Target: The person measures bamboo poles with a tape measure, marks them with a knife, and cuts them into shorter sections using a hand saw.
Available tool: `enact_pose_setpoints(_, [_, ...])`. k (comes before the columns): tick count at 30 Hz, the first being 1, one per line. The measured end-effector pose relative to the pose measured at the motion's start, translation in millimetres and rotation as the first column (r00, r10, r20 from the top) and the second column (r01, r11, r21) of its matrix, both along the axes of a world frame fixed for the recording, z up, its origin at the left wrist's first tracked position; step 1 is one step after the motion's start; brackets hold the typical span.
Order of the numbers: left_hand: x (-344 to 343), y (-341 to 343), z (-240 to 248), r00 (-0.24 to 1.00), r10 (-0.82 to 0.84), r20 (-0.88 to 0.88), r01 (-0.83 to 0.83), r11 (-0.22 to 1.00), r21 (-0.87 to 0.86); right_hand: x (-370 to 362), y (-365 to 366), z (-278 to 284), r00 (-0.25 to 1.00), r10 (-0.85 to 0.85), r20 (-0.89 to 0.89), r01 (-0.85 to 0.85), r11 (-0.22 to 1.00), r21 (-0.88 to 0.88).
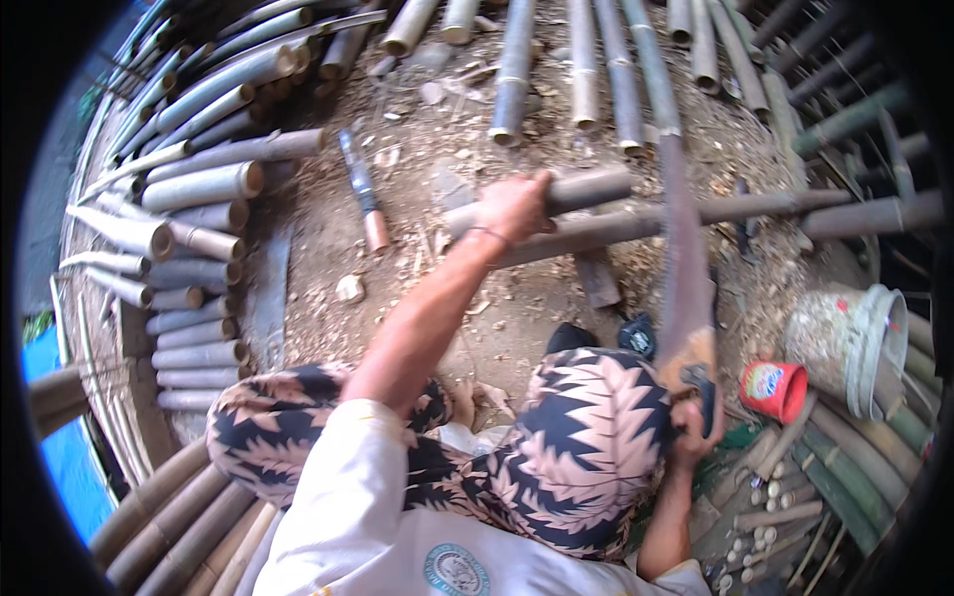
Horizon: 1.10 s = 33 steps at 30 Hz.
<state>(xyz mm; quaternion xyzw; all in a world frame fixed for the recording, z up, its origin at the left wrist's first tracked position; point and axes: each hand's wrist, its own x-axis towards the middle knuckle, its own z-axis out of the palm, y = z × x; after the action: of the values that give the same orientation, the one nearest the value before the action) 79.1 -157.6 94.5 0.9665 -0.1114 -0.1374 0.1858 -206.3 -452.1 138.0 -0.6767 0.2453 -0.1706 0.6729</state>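
Sawing step: left hand (514,207) fingers are wrapping the bamboo pole (636,221) lying mid-scene over the dirt; right hand (696,422) fingers are gripping the saw (686,268) handle. Next, probably blade strokes across the pole.

The left hand (514,207) covers the near end of the bamboo pole (636,221) it grips. The right hand (696,422) hides most of the saw handle (693,375), and the saw blade (684,248) is motion-blurred. Patterned trousers (586,447) conceal the feet. The stacked bamboo (189,189) runs past the dark rim, and the small pegs (770,512) are too small to make out.
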Motion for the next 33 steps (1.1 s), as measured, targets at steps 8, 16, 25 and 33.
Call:
enact_pose_setpoints(8, [-15,-21,-43,0.996,0.079,0.052,-0.080,0.997,0.017,-42,-45,12,0.992,-0.115,-0.052,0.104,0.979,-0.176])
enact_pose_setpoints(16, [-16,-24,-56,0.989,0.130,0.071,-0.126,0.991,-0.054,-40,-32,22,0.991,-0.055,-0.125,0.002,0.922,-0.388])
enact_pose_setpoints(25, [-14,-28,-56,0.989,0.106,0.101,-0.098,0.992,-0.079,-32,-30,24,0.985,0.023,-0.173,-0.098,0.896,-0.433])
enact_pose_setpoints(33, [-19,-24,-58,0.980,0.138,0.147,-0.124,0.987,-0.098,-27,-29,26,0.976,0.079,-0.201,-0.163,0.882,-0.443])
